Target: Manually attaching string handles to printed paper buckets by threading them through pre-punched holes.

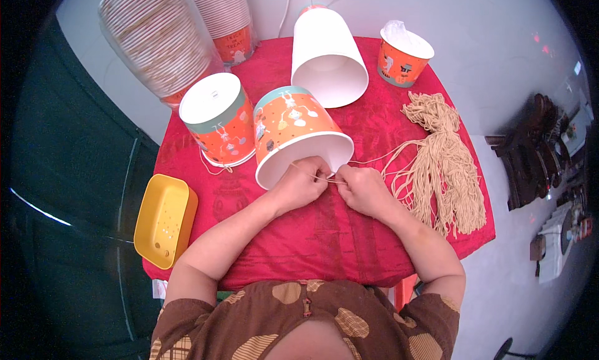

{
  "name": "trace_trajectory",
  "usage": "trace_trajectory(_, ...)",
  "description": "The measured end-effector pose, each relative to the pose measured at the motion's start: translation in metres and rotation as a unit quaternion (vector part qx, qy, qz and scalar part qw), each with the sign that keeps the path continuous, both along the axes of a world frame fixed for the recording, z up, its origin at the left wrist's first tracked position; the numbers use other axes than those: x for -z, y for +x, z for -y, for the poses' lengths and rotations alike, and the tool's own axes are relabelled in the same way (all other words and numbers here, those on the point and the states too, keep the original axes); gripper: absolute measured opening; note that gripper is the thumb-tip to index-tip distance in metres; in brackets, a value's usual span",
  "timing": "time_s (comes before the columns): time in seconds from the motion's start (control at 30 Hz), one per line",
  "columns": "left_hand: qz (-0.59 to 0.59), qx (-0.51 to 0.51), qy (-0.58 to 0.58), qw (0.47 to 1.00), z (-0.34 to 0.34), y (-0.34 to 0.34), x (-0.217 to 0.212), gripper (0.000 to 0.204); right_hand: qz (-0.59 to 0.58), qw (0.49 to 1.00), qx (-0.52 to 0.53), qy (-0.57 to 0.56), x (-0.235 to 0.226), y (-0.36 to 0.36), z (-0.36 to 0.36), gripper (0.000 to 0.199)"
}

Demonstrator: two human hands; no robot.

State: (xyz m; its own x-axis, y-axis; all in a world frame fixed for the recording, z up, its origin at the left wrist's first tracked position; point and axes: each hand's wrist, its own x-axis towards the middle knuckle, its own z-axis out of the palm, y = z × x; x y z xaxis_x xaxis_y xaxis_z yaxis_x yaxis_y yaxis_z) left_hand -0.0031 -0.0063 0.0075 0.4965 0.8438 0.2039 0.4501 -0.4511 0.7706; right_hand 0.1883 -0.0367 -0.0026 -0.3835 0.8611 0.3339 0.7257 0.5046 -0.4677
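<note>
Both hands, left (301,184) and right (364,188), pinched on a beige string (319,176) at tipped orange bucket (299,132); string bundle (444,163) right, yellow tray (165,219) left on desk (312,235).

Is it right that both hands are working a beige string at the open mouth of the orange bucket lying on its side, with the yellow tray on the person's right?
Not quite. The head view shows the yellow tray on the person's left. The rest holds: left hand and right hand work a beige string at the mouth of the orange bucket lying on its side.
</note>
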Motion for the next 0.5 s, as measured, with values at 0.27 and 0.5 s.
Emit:
trace_trajectory(0.27,-0.041,0.036,0.087,0.995,0.005,0.001,0.007,0.01,-0.113,0.992,-0.012,-0.047,0.001,-0.003,-0.004,0.008)
trace_trajectory(0.5,0.05,0.004,0.045,0.998,0.002,0.001,0.012,0.007,-0.033,0.989,-0.068,-0.124,-0.025,0.013,0.003,0.014)
